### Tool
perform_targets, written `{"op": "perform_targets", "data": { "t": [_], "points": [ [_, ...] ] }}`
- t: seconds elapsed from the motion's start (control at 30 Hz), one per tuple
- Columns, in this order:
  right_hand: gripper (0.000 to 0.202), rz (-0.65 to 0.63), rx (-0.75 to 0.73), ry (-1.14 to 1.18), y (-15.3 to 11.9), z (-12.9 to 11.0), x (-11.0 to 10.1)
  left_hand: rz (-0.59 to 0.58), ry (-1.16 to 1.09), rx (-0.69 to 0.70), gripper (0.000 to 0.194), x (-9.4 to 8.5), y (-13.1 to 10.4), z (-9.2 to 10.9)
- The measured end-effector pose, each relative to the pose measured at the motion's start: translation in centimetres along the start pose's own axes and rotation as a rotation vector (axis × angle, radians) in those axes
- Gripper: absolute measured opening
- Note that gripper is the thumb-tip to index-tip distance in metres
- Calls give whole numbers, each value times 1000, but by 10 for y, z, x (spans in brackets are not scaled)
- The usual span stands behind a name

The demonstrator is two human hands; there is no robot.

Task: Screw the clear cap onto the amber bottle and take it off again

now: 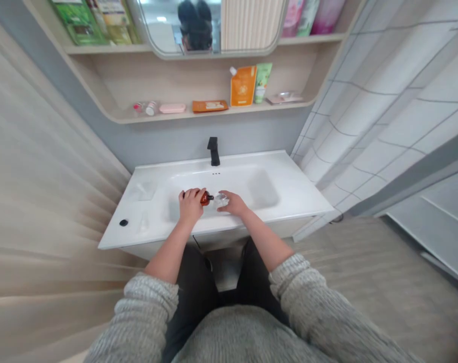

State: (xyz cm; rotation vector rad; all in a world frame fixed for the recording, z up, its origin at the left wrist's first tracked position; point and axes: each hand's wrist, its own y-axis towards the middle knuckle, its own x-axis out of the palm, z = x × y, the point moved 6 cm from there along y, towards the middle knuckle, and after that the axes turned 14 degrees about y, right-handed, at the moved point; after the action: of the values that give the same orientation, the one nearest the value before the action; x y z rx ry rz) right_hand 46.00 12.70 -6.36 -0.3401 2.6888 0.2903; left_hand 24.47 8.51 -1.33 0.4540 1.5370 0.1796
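Observation:
Over the white sink basin, my left hand is wrapped round an amber bottle with a black neck. The bottle lies tilted on its side, its neck pointing right. My right hand grips a small clear container, whose mouth is at the bottle's neck. Whether the two touch, and whether liquid passes between them, is too small to tell. My fingers hide most of the bottle's body.
A black faucet stands behind the basin. On the left counter are a round black cap, a clear dish and a faint clear item. A shelf above carries an orange pouch, a green tube and a pink case.

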Motion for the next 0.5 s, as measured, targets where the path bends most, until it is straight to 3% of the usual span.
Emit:
{"op": "perform_targets", "data": {
  "t": [0.5],
  "points": [
    [87, -10, 13, -12, 2, 2, 1, 31, 15, 15, 62, 2, -1, -1]
  ]
}}
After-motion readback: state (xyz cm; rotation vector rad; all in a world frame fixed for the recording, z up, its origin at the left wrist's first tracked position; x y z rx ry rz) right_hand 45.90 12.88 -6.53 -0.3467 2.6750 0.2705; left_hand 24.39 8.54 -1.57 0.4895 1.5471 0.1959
